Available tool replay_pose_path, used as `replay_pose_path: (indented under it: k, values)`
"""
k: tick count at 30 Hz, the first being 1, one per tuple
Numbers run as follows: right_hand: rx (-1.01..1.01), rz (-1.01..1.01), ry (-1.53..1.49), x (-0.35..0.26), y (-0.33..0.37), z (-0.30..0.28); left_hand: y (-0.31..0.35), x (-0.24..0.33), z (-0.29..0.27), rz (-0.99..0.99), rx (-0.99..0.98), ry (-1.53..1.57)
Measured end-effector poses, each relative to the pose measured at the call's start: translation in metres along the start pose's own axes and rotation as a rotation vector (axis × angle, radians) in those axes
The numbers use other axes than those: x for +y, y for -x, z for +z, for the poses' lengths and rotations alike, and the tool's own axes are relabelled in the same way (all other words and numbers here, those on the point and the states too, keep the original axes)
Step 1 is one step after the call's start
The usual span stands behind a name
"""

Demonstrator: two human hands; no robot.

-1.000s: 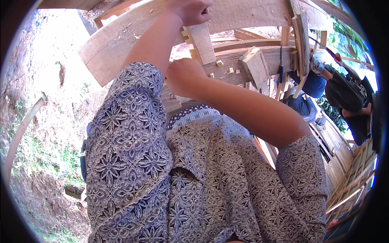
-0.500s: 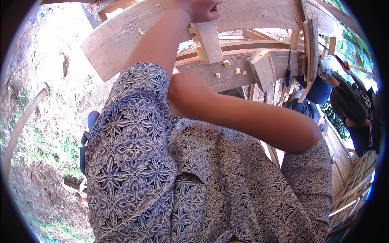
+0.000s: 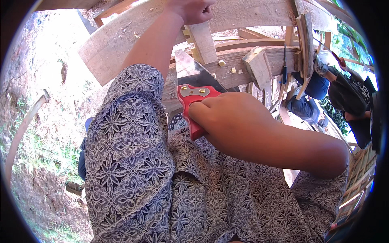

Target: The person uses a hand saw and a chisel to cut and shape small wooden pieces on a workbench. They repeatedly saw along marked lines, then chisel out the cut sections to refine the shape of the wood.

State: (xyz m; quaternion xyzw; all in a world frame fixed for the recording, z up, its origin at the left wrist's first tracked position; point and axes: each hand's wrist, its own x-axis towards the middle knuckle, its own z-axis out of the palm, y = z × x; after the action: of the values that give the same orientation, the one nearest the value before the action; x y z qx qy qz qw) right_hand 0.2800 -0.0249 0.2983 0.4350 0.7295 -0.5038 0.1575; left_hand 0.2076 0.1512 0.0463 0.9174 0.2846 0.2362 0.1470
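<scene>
Gripping a saw by its red handle: right hand, fingers clamped around the grip, back of the hand uppermost.

Saw: at the middle, in front of the patterned shirt; dark blade extending away from the handle toward the left forearm, teeth along its right edge, pale glare near its far end. Brass-coloured fasteners on the handle. Contact between blade and wood: cannot be told.

Left hand: at the upper edge of view, fingers curled together into a fist, over the top end of a notched piece of wood. Whether it grasps the wood: cannot be told.

Wide board: pale, slanting, partly behind the left forearm.

Beam: lower than the board, running to the right; small wood chips near the notched piece.

Block: tilted, against the beam, right of the chips.

Thin tool: dark handle downward, upright at the beam, right of the block.

Co-worker: far right, dark clothing.

Curved wooden strip: far left, over sunlit ground.
</scene>
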Motion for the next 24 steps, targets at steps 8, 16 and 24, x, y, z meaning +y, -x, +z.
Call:
replay_pose_path:
  k: [8,16,24]
  values:
    - [-0.030,0.000,0.040,0.000,0.016,-0.001,-0.001,0.001,0.002,0.006,0.005,-0.009]
    - [0.027,-0.036,0.074,0.010,0.009,-0.001,-0.002,0.000,0.002,0.013,-0.016,-0.011]
    - [-0.026,-0.036,0.092,-0.006,0.016,-0.017,-0.001,-0.002,0.003,0.016,-0.034,-0.002]
